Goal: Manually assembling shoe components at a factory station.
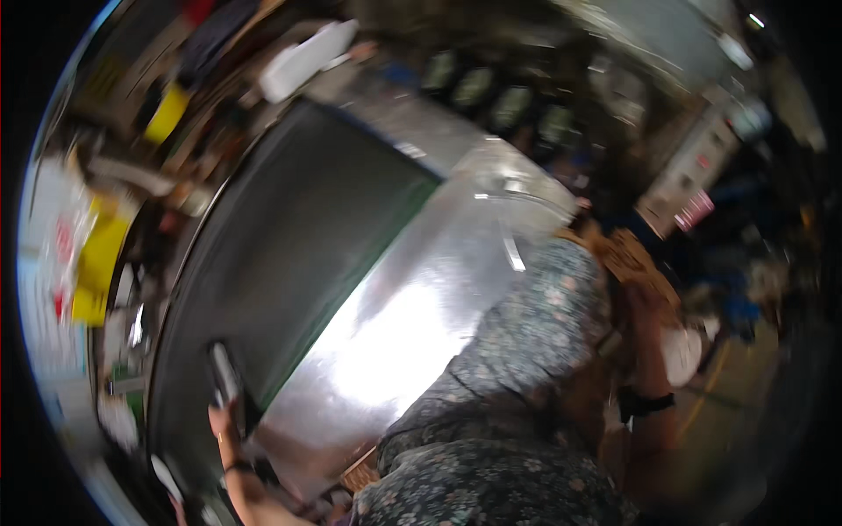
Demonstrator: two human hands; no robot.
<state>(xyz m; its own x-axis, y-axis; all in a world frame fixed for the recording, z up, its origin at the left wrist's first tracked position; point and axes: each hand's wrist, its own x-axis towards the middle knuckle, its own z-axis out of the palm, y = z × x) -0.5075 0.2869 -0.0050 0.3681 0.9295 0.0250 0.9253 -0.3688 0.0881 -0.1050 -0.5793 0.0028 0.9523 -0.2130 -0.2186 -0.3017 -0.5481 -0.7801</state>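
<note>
On the left, my left hand (222, 421), with a dark band at its wrist, is closed on one end of a dark shoe (227, 375) with a pale strip along it. That shoe is at the dark conveyor belt (281, 237), near its green edge; blur hides whether it touches the belt. To the right of the floral garment (526, 351), my right hand (645, 311) is shadowed and smeared, with a black band (645, 403) at the wrist. Beside it is crumpled brown material (631, 259), perhaps paper or card. Whether these fingers grip anything does not show.
A shiny metal surface (386, 342) runs along the belt. Another pale, shoe-like thing (165, 476) is at lower left. Yellow pieces (98, 267) line the far left side, and a white object (307, 61) lies beyond the belt. Several pale green shapes (474, 88) stand at the back.
</note>
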